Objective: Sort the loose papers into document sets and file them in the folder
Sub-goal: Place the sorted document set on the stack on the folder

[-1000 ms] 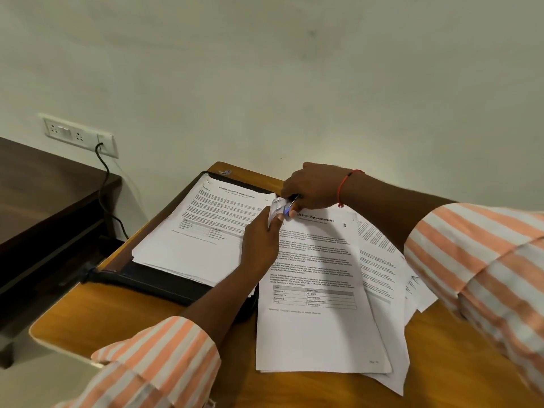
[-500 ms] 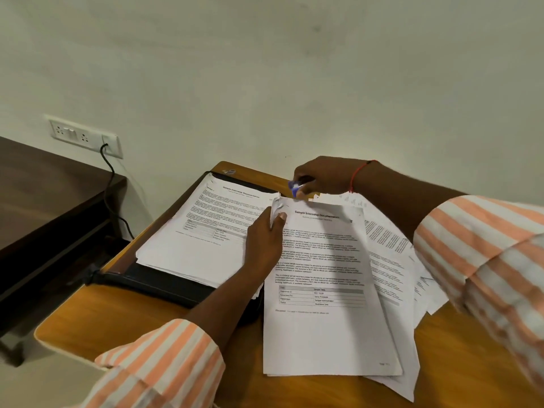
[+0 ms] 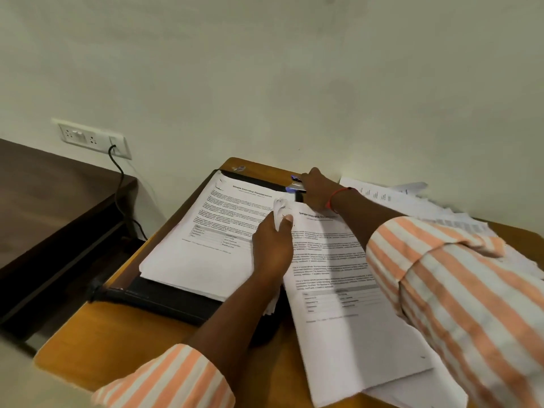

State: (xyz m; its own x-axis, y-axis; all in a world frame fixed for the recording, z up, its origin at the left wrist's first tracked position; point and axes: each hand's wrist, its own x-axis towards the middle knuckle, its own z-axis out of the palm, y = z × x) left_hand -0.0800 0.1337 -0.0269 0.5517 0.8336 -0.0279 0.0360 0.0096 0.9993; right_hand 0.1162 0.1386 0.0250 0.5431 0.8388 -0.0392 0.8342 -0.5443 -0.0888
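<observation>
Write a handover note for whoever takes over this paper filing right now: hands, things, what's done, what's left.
Left hand pinches the curled top corner of the front paper set. Right hand holds the stapler at the far edge of the desk.
Folder lies open on the desk's left side, a stack of papers on it. Loose papers spread at the right.
Done: one stack on the folder. Left: file the held set, sort the loose papers.

Left hand (image 3: 272, 245) pinching, right hand (image 3: 316, 191) outstretched (fingers hidden)
</observation>
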